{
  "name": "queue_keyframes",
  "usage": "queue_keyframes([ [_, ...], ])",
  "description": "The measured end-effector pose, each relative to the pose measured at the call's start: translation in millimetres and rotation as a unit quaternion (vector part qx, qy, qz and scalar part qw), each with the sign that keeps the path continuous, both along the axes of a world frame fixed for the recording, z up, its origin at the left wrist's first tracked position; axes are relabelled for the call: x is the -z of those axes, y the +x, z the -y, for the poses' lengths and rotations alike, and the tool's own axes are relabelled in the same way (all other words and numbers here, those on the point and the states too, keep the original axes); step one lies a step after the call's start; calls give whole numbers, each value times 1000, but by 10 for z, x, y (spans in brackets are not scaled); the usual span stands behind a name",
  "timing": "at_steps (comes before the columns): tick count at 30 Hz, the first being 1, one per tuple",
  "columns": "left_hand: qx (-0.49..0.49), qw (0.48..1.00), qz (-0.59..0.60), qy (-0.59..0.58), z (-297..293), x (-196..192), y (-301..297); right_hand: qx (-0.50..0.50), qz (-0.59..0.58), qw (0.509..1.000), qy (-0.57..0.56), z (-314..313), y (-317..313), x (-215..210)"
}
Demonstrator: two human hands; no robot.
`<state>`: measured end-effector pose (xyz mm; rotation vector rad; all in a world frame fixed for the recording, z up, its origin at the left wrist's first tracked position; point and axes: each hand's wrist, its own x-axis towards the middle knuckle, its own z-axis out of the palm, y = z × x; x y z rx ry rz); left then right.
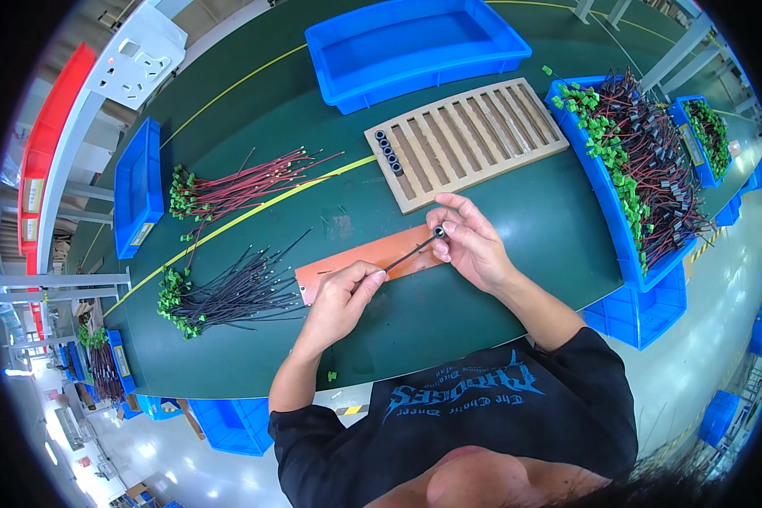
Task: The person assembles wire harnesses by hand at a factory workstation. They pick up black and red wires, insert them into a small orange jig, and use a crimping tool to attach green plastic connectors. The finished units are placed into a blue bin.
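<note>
My left hand [345,294] pinches a thin black wire [410,255] between thumb and fingers. The wire slants up to a small black round part [438,231], which my right hand [474,245] grips at its fingertips. How wire and part join is too small to tell. Beneath both hands an orange strip [320,275] lies flat on the green table. To the left of my left hand is a bundle of black wires [229,288] with green connectors. Beyond it lies a bundle of red wires [245,182], also with green connectors.
A slotted wooden tray [415,196] sits ahead, several black round parts [387,152] in its left slot. Behind stands a large blue bin [415,72]. At right, another blue bin [597,182] overflows with wired parts. A small blue bin [138,190] stands at left.
</note>
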<state>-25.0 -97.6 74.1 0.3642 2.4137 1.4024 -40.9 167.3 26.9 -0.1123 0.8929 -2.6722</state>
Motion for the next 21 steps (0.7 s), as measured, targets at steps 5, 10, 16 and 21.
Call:
queue_keyframes([
  [5,-8,1000,-1,-7,13,33,1,3,-9,1000,18,-24,-19,43],
  [10,-3,999,-32,-4,15,37,12,23,-32,996,75,-22,-6,17],
  [16,-8,998,-56,-9,-17,29,20,113,-145,962,203,44,-9,41],
  [21,-23,999,-43,-10,-2,55,26,102,-99,977,159,45,0,49],
])
